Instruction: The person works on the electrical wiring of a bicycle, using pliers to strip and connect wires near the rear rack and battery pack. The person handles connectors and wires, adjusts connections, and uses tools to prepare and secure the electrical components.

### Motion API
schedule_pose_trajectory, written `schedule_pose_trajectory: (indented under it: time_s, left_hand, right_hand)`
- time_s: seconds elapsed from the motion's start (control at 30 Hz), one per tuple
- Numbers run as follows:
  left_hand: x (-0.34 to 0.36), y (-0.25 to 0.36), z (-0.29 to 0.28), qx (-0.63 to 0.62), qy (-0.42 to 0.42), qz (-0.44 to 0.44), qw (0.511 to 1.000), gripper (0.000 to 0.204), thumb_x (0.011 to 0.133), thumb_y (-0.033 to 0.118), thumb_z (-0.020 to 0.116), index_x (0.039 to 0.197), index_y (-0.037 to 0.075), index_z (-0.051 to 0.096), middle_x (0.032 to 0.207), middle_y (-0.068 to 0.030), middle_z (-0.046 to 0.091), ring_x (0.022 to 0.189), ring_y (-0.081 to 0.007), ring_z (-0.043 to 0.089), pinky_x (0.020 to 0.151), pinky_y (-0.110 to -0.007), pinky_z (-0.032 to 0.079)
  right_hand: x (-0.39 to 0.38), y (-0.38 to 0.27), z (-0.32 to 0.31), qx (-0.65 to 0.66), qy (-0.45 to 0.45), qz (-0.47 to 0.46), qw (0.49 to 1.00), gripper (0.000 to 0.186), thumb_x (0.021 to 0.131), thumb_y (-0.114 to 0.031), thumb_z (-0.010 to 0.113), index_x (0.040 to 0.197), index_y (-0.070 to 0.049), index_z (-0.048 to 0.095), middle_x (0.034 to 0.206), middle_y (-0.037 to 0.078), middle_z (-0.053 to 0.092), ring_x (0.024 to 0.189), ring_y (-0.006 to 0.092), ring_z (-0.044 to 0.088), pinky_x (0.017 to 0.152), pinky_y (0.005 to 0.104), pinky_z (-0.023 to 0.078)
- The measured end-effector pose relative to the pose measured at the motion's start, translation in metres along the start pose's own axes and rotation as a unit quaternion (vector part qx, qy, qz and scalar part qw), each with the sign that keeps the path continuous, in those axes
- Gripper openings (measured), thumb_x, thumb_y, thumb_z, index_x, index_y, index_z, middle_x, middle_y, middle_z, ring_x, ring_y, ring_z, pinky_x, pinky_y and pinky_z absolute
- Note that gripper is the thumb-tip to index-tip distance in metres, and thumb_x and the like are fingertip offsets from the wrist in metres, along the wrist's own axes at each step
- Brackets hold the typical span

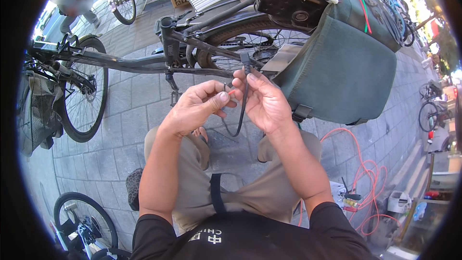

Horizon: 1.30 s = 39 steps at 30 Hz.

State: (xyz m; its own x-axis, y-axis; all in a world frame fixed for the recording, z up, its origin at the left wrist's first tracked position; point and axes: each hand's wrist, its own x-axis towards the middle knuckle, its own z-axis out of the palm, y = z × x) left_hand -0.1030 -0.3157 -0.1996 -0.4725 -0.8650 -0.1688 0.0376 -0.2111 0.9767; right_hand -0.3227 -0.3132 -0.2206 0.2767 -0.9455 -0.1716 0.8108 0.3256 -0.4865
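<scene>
Fingers of your right hand [266, 100] grip the black cable [239, 126], left of the green pannier [344, 74]; your left hand [199, 103] pinches orange wire [232, 92]. Careful, tugging could snap it!

Way ahead of both hands was barred by the bicycle frame [134, 65] and rear wheel [224, 33]. Right side of the right hand [264, 98] was blocked by a bulky green bag [341, 72], hung close by. The narrow gap between the hands was crossed by a black cable [244, 103], its loop hung below the fingers. Leftward of the left hand [199, 100], room was found over paving [134, 125] as far as the front wheel [103, 91]. Nearer the wrists, passage was left between the trouser legs [293, 163].
</scene>
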Motion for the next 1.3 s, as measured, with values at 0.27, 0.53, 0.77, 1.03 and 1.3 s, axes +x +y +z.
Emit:
schedule_pose_trajectory:
  time_s: [0.27, 0.53, 0.77, 1.03, 1.3]
  left_hand:
    - [-0.004, 0.004, 0.018, 0.097, -0.182, -0.083, 0.975, 0.021, 0.114, 0.026, 0.064, 0.121, 0.008, 0.072, 0.103, -0.0007, 0.076, 0.096, -0.0085, 0.072, 0.077, -0.026, 0.06]
    - [-0.011, 0.007, -0.002, 0.052, -0.216, -0.108, 0.969, 0.022, 0.114, 0.023, 0.064, 0.118, 0.003, 0.07, 0.1, -0.004, 0.075, 0.09, -0.0113, 0.074, 0.078, -0.028, 0.058]
    - [-0.021, -0.008, -0.03, 0.044, -0.121, -0.09, 0.988, 0.022, 0.113, 0.024, 0.065, 0.118, 0.004, 0.072, 0.091, 0.0018, 0.07, 0.066, -0.0042, 0.062, 0.063, -0.023, 0.051]
    - [-0.028, 0.008, -0.034, -0.057, 0.036, -0.02, 0.998, 0.024, 0.11, 0.028, 0.07, 0.112, 0.005, 0.07, 0.086, 0.0015, 0.064, 0.058, -0.0007, 0.04, 0.05, -0.021, 0.029]
    - [-0.036, 0.008, -0.036, 0.001, -0.078, -0.032, 0.996, 0.022, 0.109, 0.025, 0.071, 0.11, 0.003, 0.075, 0.091, -0.0002, 0.071, 0.07, -0.0047, 0.056, 0.062, -0.023, 0.045]
  right_hand:
    - [0.006, -0.001, 0.006, 0.057, -0.005, -0.094, 0.994, 0.028, 0.102, 0.002, 0.068, 0.128, -0.004, 0.061, 0.12, 0.012, 0.074, 0.109, 0.0246, 0.072, 0.104, 0.0449, 0.059]
    - [-0.027, -0.044, 0.019, -0.185, -0.043, -0.323, 0.927, 0.058, 0.103, 0.004, 0.065, 0.158, -0.004, 0.046, 0.121, 0.014, 0.073, 0.104, 0.0257, 0.074, 0.096, 0.0482, 0.062]
    - [-0.055, -0.1, 0.004, -0.213, 0.104, -0.562, 0.792, 0.055, 0.105, 0.001, 0.066, 0.156, -0.004, 0.044, 0.116, 0.014, 0.072, 0.095, 0.0255, 0.074, 0.089, 0.047, 0.063]
    - [-0.061, -0.103, -0.001, -0.226, 0.062, -0.51, 0.828, 0.059, 0.108, -0.006, 0.063, 0.161, -0.006, 0.038, 0.11, 0.013, 0.068, 0.085, 0.021, 0.066, 0.079, 0.0421, 0.058]
    - [-0.066, -0.085, 0.001, -0.369, 0.071, -0.436, 0.818, 0.048, 0.113, -0.01, 0.055, 0.159, 0.001, 0.049, 0.097, 0.007, 0.067, 0.065, 0.0016, 0.041, 0.057, 0.02, 0.036]
